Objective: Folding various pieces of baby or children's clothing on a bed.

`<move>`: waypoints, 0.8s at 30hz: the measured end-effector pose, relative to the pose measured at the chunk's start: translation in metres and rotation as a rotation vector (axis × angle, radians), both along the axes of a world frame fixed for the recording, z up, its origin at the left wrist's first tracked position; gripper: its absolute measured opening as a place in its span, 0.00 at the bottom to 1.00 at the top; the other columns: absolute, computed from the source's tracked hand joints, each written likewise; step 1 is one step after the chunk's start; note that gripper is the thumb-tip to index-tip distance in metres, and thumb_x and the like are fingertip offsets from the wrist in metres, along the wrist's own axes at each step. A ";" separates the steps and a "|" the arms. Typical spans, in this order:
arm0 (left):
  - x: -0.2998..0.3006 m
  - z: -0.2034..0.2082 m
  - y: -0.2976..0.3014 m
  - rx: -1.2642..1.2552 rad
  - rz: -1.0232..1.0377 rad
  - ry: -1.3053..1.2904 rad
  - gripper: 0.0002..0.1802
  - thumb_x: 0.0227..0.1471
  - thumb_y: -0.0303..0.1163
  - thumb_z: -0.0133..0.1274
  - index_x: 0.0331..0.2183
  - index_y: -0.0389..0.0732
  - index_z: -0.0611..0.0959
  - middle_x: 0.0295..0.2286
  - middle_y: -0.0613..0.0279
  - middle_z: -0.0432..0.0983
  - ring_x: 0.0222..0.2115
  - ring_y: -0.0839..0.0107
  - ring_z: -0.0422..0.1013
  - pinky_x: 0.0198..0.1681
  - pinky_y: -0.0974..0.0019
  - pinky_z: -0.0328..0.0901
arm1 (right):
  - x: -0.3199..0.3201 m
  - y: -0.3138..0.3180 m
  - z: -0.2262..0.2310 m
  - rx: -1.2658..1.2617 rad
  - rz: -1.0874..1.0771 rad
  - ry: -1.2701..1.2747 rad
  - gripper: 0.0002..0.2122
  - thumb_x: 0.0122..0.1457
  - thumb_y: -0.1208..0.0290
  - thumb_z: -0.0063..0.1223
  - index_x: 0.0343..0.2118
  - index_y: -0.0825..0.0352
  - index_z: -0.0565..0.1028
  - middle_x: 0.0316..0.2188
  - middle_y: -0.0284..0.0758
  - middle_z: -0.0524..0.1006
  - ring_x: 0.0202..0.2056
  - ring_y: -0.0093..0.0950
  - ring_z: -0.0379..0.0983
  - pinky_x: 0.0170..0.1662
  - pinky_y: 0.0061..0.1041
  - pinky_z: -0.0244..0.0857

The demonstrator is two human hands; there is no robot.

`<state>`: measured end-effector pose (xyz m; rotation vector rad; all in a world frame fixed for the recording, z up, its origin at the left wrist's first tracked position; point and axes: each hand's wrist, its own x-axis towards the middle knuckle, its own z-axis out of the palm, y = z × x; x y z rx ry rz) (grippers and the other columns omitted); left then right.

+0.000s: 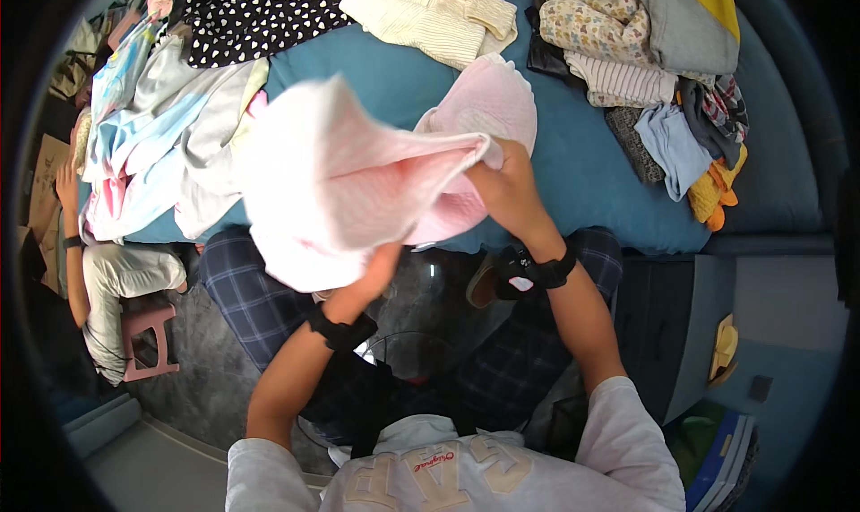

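Observation:
A pale pink quilted cloth item point(376, 176) is lifted in front of me, its left part smeared by motion. My right hand point(511, 189) is closed on its gathered right edge. Against the cloth's lower side is my left hand point(374, 275); it is blurred and its fingers are hidden behind the fabric. Just behind, a pink piece with a scalloped rim point(497, 95) lies on the teal bed surface point(609, 185); I cannot tell whether it belongs to the same item.
Pastel clothes point(170, 145) spread at the left, by a black dotted cloth point(260, 15). A cream knit garment point(434, 15) lies far back, folded clothes point(627, 46) at the right. Another person's hand point(67, 182) is at the left edge, near a pink stool point(150, 340). A dark cabinet point(658, 324) stands right.

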<state>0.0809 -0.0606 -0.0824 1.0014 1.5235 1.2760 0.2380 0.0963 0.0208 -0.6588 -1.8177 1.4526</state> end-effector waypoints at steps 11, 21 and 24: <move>-0.106 0.048 -0.021 0.135 0.360 -0.677 0.20 0.63 0.32 0.47 0.53 0.31 0.71 0.46 0.54 0.75 0.46 0.67 0.73 0.49 0.68 0.68 | 0.042 0.058 -0.002 -0.444 -0.015 -0.021 0.14 0.60 0.64 0.58 0.42 0.71 0.76 0.38 0.31 0.79 0.38 0.18 0.74 0.43 0.20 0.67; -0.084 0.084 0.012 0.152 0.228 -0.411 0.28 0.53 0.19 0.54 0.54 0.35 0.64 0.40 0.60 0.74 0.35 0.80 0.70 0.34 0.77 0.65 | 0.028 0.070 -0.042 -0.072 -0.016 -0.287 0.19 0.56 0.66 0.64 0.46 0.71 0.73 0.40 0.33 0.77 0.41 0.20 0.72 0.46 0.22 0.66; -0.099 0.094 -0.012 0.238 -0.169 -0.426 0.26 0.47 0.17 0.58 0.49 0.37 0.72 0.40 0.64 0.73 0.35 0.82 0.71 0.30 0.80 0.64 | 0.040 0.070 -0.020 -0.185 0.269 -0.237 0.20 0.55 0.61 0.64 0.44 0.69 0.74 0.37 0.30 0.77 0.38 0.18 0.71 0.43 0.21 0.66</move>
